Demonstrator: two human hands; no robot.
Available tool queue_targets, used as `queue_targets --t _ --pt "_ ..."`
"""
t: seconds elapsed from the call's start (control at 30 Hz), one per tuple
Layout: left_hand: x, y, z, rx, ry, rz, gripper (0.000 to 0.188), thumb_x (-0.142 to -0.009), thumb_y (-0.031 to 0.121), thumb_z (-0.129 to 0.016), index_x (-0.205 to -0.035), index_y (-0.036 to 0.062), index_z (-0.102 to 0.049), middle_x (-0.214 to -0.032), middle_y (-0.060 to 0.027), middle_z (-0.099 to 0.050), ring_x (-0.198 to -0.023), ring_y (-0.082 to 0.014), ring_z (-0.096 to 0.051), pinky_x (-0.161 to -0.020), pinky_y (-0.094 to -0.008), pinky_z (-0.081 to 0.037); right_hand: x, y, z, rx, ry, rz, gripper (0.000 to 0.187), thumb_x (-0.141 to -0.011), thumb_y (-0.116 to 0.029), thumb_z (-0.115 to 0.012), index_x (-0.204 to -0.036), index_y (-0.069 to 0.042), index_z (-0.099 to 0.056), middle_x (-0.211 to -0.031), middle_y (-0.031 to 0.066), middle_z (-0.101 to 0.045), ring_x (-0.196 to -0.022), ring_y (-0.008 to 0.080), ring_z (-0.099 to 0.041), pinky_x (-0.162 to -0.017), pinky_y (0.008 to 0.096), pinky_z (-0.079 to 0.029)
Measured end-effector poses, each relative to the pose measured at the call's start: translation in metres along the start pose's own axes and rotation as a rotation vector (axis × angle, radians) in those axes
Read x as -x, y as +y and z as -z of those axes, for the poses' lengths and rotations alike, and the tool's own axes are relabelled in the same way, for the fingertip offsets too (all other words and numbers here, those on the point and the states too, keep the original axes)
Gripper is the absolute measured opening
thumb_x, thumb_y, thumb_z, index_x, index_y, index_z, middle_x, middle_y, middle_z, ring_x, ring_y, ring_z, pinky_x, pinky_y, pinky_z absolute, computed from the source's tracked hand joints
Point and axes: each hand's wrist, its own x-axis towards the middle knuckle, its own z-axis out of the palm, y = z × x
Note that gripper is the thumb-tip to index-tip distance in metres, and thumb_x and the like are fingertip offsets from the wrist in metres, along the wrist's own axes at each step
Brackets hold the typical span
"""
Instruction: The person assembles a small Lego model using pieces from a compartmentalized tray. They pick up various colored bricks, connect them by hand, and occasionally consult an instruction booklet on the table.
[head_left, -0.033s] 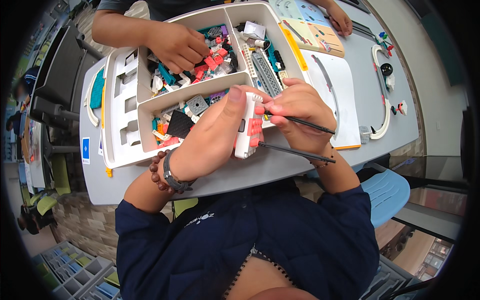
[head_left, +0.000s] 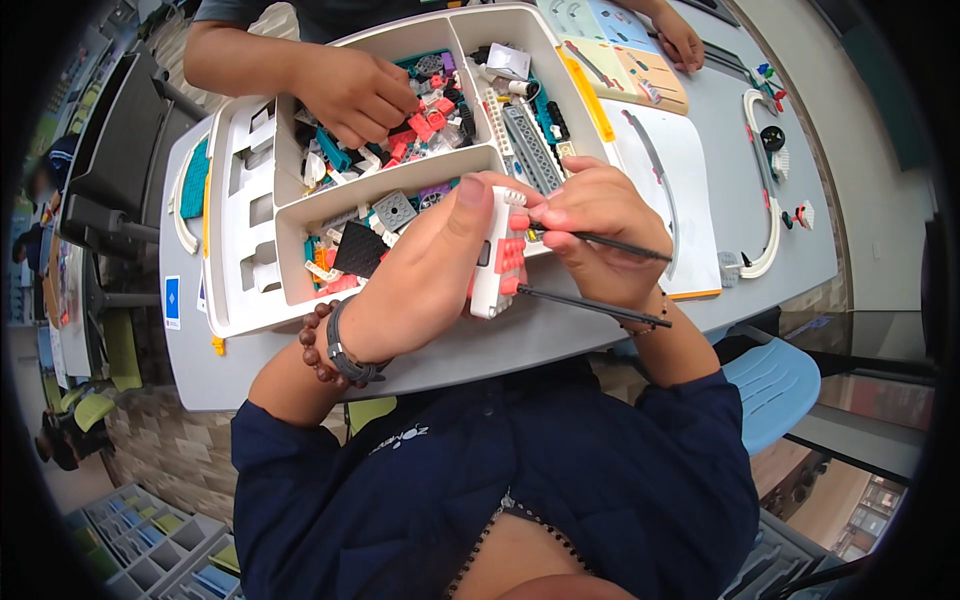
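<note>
My left hand (head_left: 420,283) is closed around a white building-block hub (head_left: 489,288) with coral bricks (head_left: 509,256) on its right side. Two long black rods (head_left: 597,305) stick out to the right from that side. With thumb and fingers, my right hand (head_left: 607,225) pinches the upper rod close to where it meets the bricks. The exact joint is partly hidden by my fingertips. The whole piece is held over the near edge of the parts tray.
A white divided tray (head_left: 390,165) full of loose bricks stands underneath. Another person's hand (head_left: 365,100) reaches into it. An open booklet (head_left: 690,210) lies at the right, beside a curved white track piece (head_left: 768,235) on the grey table (head_left: 790,190).
</note>
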Motion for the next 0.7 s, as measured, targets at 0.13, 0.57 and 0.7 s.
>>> queue_targets --t 0.13,0.57,0.7 --pt "-0.005 -0.011 0.003 -0.034 -0.01 -0.019 0.052 -0.092 0.046 -0.021 -0.105 0.0036 -0.047 -0.073 -0.0006 -0.051 -0.059 -0.0043 -0.047 -0.053 -0.018 -0.039 0.001 0.001 0.001 -0.059 0.003 -0.042 0.015 -0.068 -0.009 -0.071 -0.081 -0.008 -0.064 -0.074 0.0022 -0.063 -0.07 0.0153 -0.058 -0.082 0.0372 -0.04" --pt "-0.012 -0.008 -0.002 0.083 -0.165 -0.074 0.086 -0.071 0.0 -0.065 -0.134 0.0127 -0.009 -0.114 -0.0054 -0.039 -0.095 -0.011 -0.046 -0.081 -0.027 -0.041 -0.006 0.001 0.007 -0.67 0.186 -0.704 0.017 -0.079 -0.007 -0.062 -0.093 0.001 -0.061 -0.083 0.009 -0.063 -0.075 0.0094 -0.058 -0.067 0.021 -0.047" --pt "-0.013 -0.005 -0.002 0.063 -0.054 -0.092 0.077 -0.068 -0.003 -0.066 -0.129 0.0102 -0.02 -0.112 -0.0049 -0.038 -0.098 -0.0135 -0.048 -0.081 -0.029 -0.044 -0.012 0.003 0.018 -0.681 0.009 -0.653 0.033 -0.082 -0.013 -0.057 -0.111 0.002 -0.051 -0.092 0.0102 -0.06 -0.085 0.0143 -0.057 -0.078 0.026 -0.045"
